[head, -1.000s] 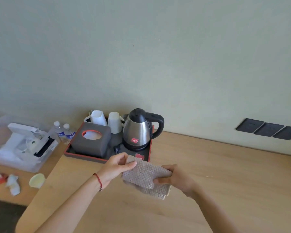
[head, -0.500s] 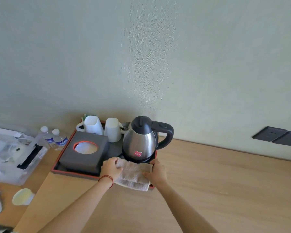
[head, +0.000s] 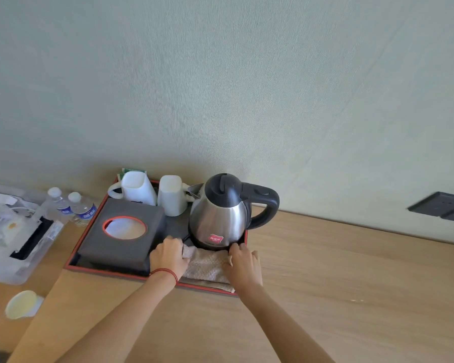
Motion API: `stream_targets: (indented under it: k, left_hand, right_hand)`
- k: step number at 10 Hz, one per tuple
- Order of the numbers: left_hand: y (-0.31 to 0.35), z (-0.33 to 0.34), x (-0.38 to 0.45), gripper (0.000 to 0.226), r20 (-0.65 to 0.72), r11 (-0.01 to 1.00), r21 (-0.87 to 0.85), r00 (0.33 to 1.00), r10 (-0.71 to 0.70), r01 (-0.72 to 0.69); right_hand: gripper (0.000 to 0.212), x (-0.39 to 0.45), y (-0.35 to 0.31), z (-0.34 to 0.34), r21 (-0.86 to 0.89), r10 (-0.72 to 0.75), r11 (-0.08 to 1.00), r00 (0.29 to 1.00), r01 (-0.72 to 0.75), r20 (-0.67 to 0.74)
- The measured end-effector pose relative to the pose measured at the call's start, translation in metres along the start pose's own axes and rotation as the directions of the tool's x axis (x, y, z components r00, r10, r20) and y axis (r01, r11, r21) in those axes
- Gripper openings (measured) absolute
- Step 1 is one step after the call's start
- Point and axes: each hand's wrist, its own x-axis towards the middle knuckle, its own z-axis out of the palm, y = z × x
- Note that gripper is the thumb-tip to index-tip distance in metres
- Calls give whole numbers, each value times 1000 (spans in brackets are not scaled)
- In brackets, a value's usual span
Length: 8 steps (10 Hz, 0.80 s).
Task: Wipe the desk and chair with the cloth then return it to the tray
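- Head view is showing the folded beige cloth [head: 206,265] lying in the near right corner of the tray [head: 75,254], with its near edge hanging just over the tray's red rim.
- The left hand [head: 168,258] is resting at the cloth's 9 o'clock side, fingers curled down onto that edge; a red cord bracelet [head: 165,271] is circling the wrist.
- The right hand [head: 243,265] is pressing at the cloth's 3 o'clock side, fingers bent and lying on the fabric; whether either hand is pinching the cloth or only resting on it, I cannot tell.
- At 12 o'clock from the cloth, a steel kettle [head: 220,218] with a black lid and handle is standing upright on its base, just beyond the fabric.
- At 10 o'clock from the cloth, a dark grey tissue box [head: 121,247] with a red-ringed round opening is sitting in the tray's left half, touching the left hand's side.
- Toward 11 o'clock, at the tray's far edge, two white mugs [head: 139,189] are standing upside down, side by side.
- At 9 o'clock from the tray, two small water bottles [head: 81,209] are standing on the wooden desk [head: 351,284].
- Further toward 9 o'clock, a clear plastic bin [head: 13,239] is holding white items.
- At 8 o'clock, a pale yellow cup [head: 20,305] is lying near the desk's edge.
- At 2 o'clock, dark wall sockets [head: 440,206] are sitting on the green wall.
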Motion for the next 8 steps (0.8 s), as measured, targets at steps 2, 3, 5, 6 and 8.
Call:
stream_targets:
  k: [2,3,5,6,8]
  left_hand:
    - [-12,6,-5,16,-138,980,-111,979,150,-166]
    - [-18,10,-10,17,-109,979,-105,980,164,-176]
    - [-7,-8,-14,22,9,989,-60,990,138,-137]
    - [-7,-42,-32,12,10,953,-285,994,113,-105]
    - [54,-188,-55,23,-57,710,-699,996,67,-88]
  right_hand:
    - [15,-7,10,3,-101,-55,994,989,42,-135]
    - [14,-13,6,6,-140,-111,987,971,82,-214]
    - [22,-19,17,-2,154,-25,987,992,44,-125]
    - [19,-37,21,-40,555,113,829,992,-62,-58]
    - [15,-59,18,-189,776,117,629,992,-40,-43]
